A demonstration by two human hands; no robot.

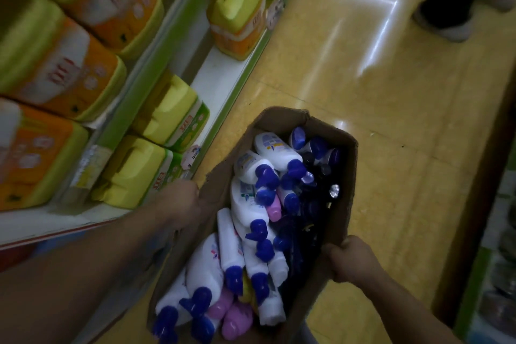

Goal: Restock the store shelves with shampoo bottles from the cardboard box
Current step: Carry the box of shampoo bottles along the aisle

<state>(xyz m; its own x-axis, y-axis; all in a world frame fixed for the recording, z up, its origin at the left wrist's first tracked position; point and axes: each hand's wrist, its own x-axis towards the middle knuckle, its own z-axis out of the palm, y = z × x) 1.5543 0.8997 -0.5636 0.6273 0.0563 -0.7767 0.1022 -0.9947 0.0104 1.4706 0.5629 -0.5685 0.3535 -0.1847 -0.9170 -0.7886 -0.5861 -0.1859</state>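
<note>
Shelves (220, 78) fill the left of frame, stocked with yellow jugs (240, 14). Cardboard box (343, 176) sits lower centre, beside them, packed with white, blue-capped shampoo bottles (251, 204). Left hand (181, 198) grasps the box's left rim; right hand (351, 260) grasps the right rim.

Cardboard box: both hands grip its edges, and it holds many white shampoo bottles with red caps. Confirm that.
Wrong on one point: the head view shows the caps are blue, not red. The rest stands: the left hand and the right hand grip the edges of the cardboard box, which holds many white shampoo bottles.
</note>
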